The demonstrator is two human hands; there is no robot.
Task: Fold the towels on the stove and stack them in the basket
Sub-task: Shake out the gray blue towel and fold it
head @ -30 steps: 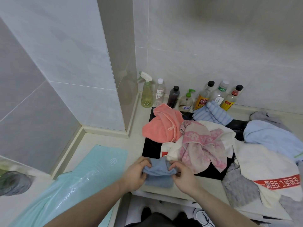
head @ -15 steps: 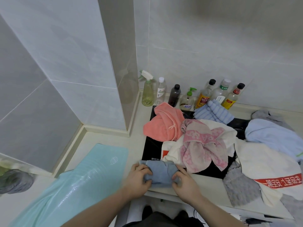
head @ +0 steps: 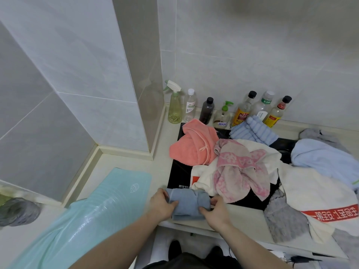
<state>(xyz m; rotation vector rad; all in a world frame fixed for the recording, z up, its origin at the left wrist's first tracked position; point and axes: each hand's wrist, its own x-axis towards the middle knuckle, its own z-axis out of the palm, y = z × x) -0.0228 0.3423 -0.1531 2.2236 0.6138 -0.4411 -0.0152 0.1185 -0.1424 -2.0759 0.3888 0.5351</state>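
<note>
A small grey-blue towel [head: 186, 202], folded into a compact bundle, lies at the counter's front edge just before the black stove [head: 178, 175]. My left hand [head: 161, 204] grips its left end and my right hand [head: 215, 208] grips its right end. Behind it the stove carries a heap of loose towels: a coral one [head: 194, 148], a pink patterned one [head: 239, 171], a cream one with red print [head: 318, 193], a ribbed light-blue one [head: 254, 131], a pale-blue one [head: 326, 156] and a grey one [head: 283, 220]. No basket is in view.
A mint-green mat [head: 87, 216] covers the counter to the left. Several bottles, among them a spray bottle [head: 174, 105], line the tiled back wall. A wall column juts out at the left of the stove. My feet show below the counter edge.
The grey-blue towel has been lowered from a raised, pinched hold and folded flatter onto the counter edge. Both hands have slid apart to its two ends.
</note>
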